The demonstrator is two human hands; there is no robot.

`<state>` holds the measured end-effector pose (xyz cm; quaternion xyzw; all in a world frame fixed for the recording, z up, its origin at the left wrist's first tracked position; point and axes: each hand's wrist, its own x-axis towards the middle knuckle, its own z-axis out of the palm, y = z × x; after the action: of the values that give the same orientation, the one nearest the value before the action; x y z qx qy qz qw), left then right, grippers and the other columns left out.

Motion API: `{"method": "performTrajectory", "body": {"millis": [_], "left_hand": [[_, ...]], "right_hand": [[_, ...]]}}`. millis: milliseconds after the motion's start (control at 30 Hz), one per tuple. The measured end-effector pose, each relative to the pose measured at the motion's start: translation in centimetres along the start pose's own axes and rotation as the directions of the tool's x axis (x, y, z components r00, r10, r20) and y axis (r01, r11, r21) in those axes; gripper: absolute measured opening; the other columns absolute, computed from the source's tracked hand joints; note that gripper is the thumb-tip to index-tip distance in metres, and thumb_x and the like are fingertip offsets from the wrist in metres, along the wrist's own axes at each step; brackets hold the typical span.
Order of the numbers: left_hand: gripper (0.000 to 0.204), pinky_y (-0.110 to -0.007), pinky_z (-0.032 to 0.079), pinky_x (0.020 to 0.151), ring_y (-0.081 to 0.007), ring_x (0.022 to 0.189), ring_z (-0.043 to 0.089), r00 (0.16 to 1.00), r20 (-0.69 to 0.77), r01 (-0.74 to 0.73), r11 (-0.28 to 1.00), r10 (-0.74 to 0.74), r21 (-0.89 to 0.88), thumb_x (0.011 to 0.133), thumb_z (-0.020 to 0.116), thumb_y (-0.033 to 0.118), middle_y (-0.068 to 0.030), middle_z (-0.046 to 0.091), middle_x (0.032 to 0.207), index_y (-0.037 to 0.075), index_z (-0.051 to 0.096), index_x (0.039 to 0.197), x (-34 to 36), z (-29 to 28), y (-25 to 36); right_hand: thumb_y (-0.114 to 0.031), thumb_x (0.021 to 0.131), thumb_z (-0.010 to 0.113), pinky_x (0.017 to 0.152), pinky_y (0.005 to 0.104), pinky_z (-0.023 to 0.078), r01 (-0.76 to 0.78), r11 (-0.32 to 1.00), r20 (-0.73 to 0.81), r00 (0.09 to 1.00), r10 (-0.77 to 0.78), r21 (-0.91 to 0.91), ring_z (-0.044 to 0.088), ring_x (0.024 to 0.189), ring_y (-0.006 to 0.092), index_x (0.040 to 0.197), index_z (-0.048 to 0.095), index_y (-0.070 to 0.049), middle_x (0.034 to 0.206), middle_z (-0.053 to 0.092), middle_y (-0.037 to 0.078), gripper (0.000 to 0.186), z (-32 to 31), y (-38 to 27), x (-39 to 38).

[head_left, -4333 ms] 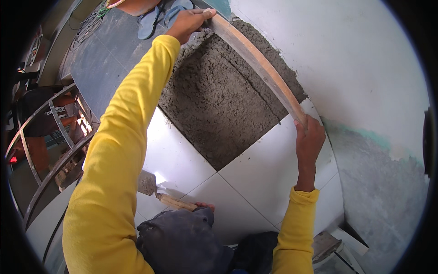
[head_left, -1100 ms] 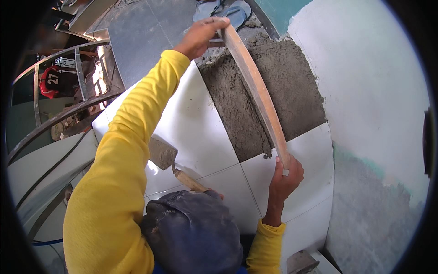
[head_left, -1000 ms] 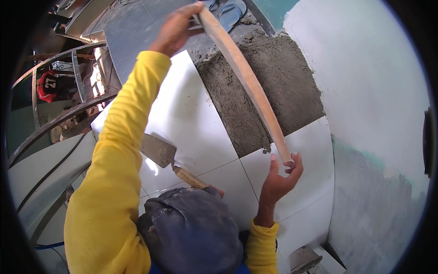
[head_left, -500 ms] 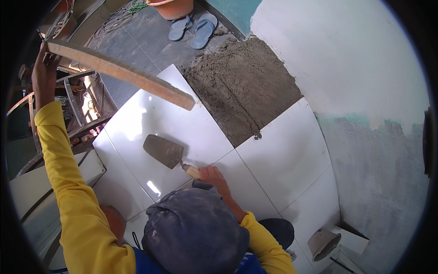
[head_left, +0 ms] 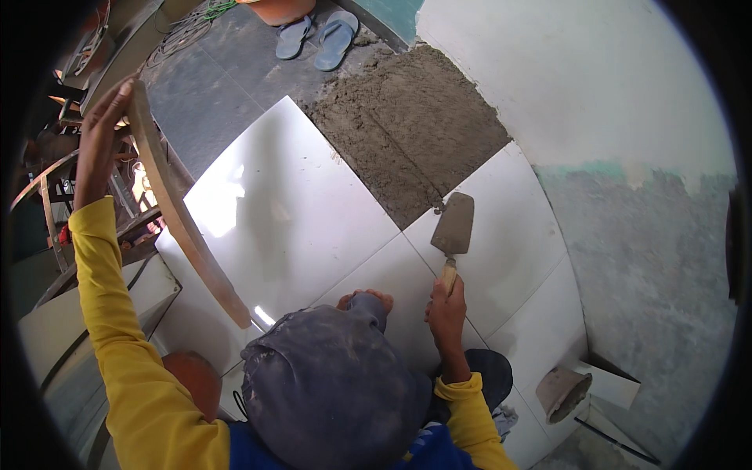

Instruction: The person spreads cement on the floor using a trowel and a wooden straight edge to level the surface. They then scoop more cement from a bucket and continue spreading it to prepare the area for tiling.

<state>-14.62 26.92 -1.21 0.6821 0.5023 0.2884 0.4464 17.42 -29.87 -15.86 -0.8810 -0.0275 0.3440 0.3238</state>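
Holding a wooden bar (head_left: 174, 211) by its upper end, our left hand (head_left: 106, 129) is out at the left, its fingers curled around the wood and the thumb near the tip. The bar slants down toward us, over the white tiles (head_left: 313, 188), with its lower end near the dark grey cloth (head_left: 337, 384) at the bottom of the view; we cannot tell whether that end touches anything.

Our right hand (head_left: 448, 313) is closed around the handle of a trowel (head_left: 453, 231). The trowel points away from us, its blade over a white tile and its tip just beside the near edge of the mortar (head_left: 419, 110). We cannot tell whether the blade rests on the tile.

The mortar fills a four-sided patch between the tiles and the pale wall (head_left: 564, 86), with a thin groove running along it and a small lump at its near edge. Beyond it we see a pair of blue sandals (head_left: 335, 43) on the dark grey floor (head_left: 211, 98), next to an orange bucket (head_left: 282, 9). At our lower right, a small grey pail (head_left: 560, 395) lies tilted near the wall.
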Motion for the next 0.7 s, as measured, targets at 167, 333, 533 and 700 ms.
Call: {"method": "performTrajectory", "body": {"millis": [167, 333, 533, 700], "left_hand": [[0.054, -0.037, 0.057, 0.089, -0.0187, 0.102, 0.069, 0.961, 0.271, 0.025, 0.991, -0.060, 0.131, 0.106, 0.068, 0.044, -0.0097, 0.073, 0.116, 0.006, 0.068, 0.144, -4.1, 5.2, -1.4], [0.059, -0.038, 0.055, 0.098, -0.0240, 0.107, 0.069, 0.923, 0.348, 0.116, 0.980, -0.167, 0.162, 0.104, 0.071, 0.038, -0.0182, 0.073, 0.121, -0.005, 0.063, 0.144, -7.4, 9.3, -2.8], [0.052, -0.038, 0.055, 0.101, -0.0265, 0.111, 0.070, 0.891, 0.416, 0.090, 0.969, -0.182, 0.231, 0.103, 0.072, 0.028, -0.0234, 0.075, 0.121, -0.007, 0.066, 0.140, -8.5, 12.7, -7.2], [0.054, -0.040, 0.058, 0.093, -0.0304, 0.101, 0.075, 0.929, 0.343, -0.016, 0.911, -0.139, 0.412, 0.100, 0.073, 0.039, -0.0250, 0.078, 0.111, -0.002, 0.071, 0.135, -9.5, 14.7, -10.4]], "right_hand": [[-0.028, 0.110, 0.057, 0.047, 0.0310, 0.048, 0.318, 0.945, -0.011, 0.947, -0.320, -0.071, 0.058, 0.053, 0.0126, 0.130, 0.052, 0.000, 0.079, 0.060, 0.006, 0.035, 5.9, 0.4, 3.7], [-0.029, 0.109, 0.058, 0.053, 0.0358, 0.049, 0.361, 0.932, 0.038, 0.932, -0.360, -0.030, 0.060, 0.060, 0.0193, 0.131, 0.052, 0.002, 0.084, 0.064, 0.012, 0.039, 8.7, -3.1, 5.0], [-0.027, 0.110, 0.057, 0.051, 0.0323, 0.046, 0.400, 0.905, 0.059, 0.910, -0.411, 0.145, 0.056, 0.059, 0.0164, 0.126, 0.053, 0.001, 0.083, 0.059, 0.008, 0.033, 10.9, -6.2, 6.3], [-0.028, 0.111, 0.056, 0.044, 0.0259, 0.043, 0.114, 0.931, 0.133, 0.976, -0.170, 0.347, 0.050, 0.052, 0.0080, 0.125, 0.053, -0.001, 0.082, 0.053, 0.003, 0.031, 9.3, -11.4, 3.8]]}}
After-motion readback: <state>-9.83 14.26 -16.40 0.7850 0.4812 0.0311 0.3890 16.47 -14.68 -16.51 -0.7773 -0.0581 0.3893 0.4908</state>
